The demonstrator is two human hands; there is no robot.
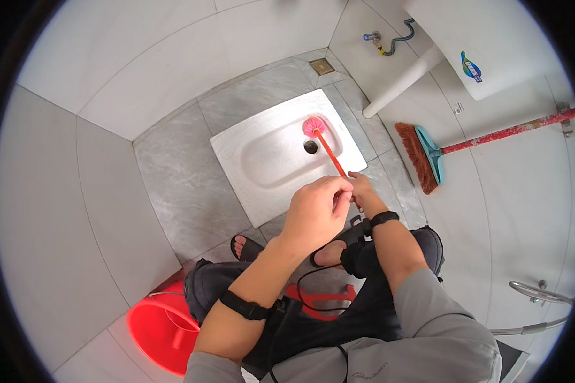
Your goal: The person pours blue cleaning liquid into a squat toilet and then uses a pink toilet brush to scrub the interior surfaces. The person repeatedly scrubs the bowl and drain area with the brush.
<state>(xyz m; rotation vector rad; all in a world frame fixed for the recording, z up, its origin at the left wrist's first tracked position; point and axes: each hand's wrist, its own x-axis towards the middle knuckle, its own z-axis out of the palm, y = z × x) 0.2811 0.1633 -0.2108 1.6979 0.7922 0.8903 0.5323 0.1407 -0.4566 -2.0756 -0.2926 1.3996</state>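
A toilet brush with a round pink head (313,126) and a thin orange-red handle (331,152) rests in the basin of a white squat toilet (227,142). Its head touches the basin just beyond the dark drain hole (310,147). Around the handle's near part is my right hand (362,189), closed on it. My left hand (319,207) is curled closed beside the right and nearer to me, partly overlapping it. Its bent fingers hide whether anything is inside them.
A broom (431,156) with brown bristles hangs along the right wall, below a white tank (492,38) and pipe (406,80). Behind me at left sits a red bucket (144,329). Between my legs is a red plastic object (316,306). A floor drain (321,66) lies in the far corner.
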